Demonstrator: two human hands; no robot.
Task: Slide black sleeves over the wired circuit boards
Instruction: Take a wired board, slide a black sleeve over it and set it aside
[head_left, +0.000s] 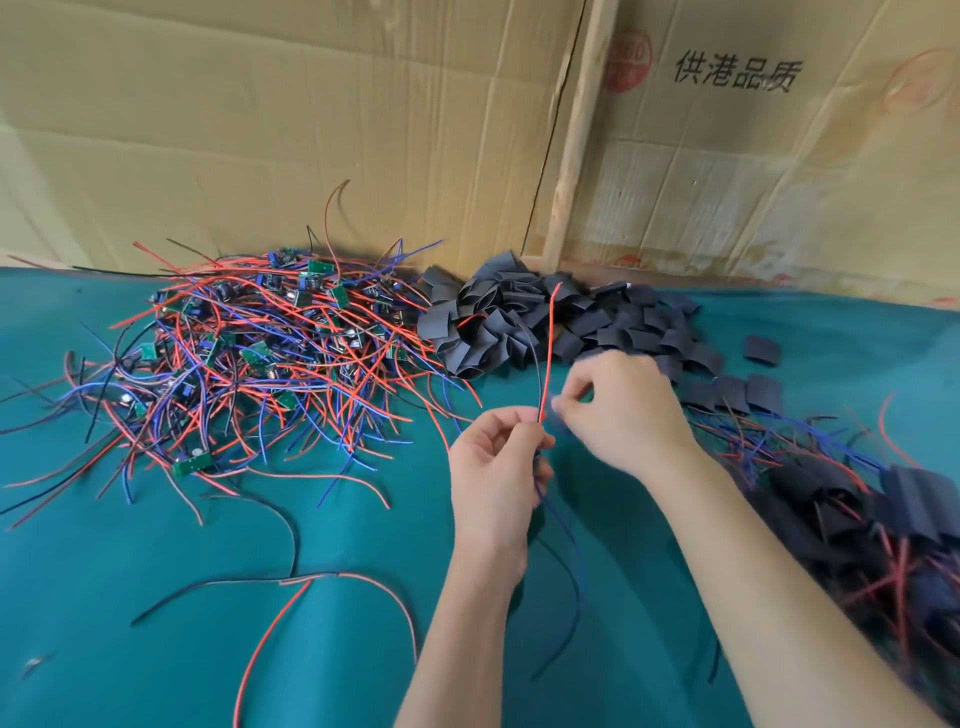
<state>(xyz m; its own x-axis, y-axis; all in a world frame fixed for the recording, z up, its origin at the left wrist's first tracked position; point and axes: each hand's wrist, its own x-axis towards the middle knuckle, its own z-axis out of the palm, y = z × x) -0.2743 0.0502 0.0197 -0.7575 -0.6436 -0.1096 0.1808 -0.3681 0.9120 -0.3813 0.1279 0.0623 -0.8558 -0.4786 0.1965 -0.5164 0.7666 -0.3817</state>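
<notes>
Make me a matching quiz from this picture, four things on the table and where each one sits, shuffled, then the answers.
1. pile of bare wired boards
2. heap of empty black sleeves
3. sleeved boards
4. left hand

A. far right edge
B. centre, pinching a red wire
C. left on the green mat
D. back, against the cardboard

Pairs: 1-C, 2-D, 3-A, 4-B

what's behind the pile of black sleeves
Behind the pile of black sleeves stand creased cardboard sheets and a pale wooden strip. The sleeves cover the foot of the cardboard.
</notes>
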